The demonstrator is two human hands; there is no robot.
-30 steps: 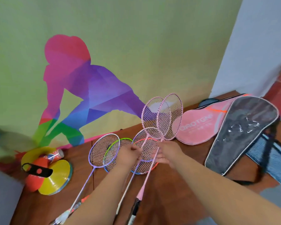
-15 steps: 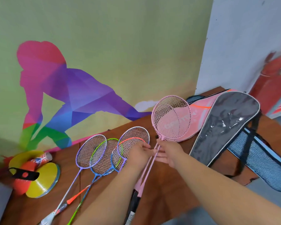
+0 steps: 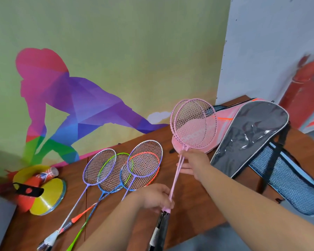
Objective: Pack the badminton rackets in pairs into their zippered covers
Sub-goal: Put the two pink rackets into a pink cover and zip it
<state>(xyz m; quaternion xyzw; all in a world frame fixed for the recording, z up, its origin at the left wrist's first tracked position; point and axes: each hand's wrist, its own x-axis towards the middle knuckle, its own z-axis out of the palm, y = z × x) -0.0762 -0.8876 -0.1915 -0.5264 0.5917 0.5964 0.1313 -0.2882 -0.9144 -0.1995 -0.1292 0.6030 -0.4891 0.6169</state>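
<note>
Pink rackets [image 3: 194, 124]: paired, heads overlapping, lifted off the table [image 3: 74, 178], heads hovering over the near end of the pink cover [image 3: 225, 115].
Left hand [image 3: 156, 196]: closed around both shafts just above the black grips.
Right hand [image 3: 194, 163]: pinching the same shafts just under the heads.
Long axis: running from the left hand, close to the body, up and away to the right, heads leading toward the cover.
Nearer hand: the right, almost at the cover's edge; probably the guide for sliding the pair in.
Cover opening: not discernible from here.
Alongside: grey cover [image 3: 252, 134] overlapping the pink one; four coloured rackets [image 3: 127, 169] lying to the left.
</note>
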